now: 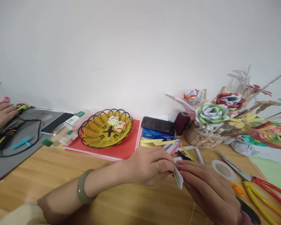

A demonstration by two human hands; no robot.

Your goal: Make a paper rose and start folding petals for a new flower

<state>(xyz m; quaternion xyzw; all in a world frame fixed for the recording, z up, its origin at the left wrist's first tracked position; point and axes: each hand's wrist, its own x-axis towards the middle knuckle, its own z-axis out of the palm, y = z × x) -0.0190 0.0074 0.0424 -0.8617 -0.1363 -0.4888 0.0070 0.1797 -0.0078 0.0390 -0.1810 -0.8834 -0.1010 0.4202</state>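
Observation:
A small stack of folded paper (178, 178), white outside with green and pink layers at its edge, is held between both hands above the wooden table. My left hand (150, 165), with a ring and a green bangle, is closed, its fingertips pinching the upper end of the paper. My right hand (208, 187) grips it from the other side; its thumb is hidden. Just behind the hands lie yellow paper strips (158, 142) and white paper strips (199, 155). A dark tool tip (184, 156) shows among them, partly covered.
A yellow woven basket (91, 134) with two small paper flowers stands on red paper (126, 151). A phone (158, 125) rests on a blue tissue pack (152, 135). At right are paper flowers (212, 113), tape (223, 170) and scissors (248, 178). Another person's hand (2, 114) is far left.

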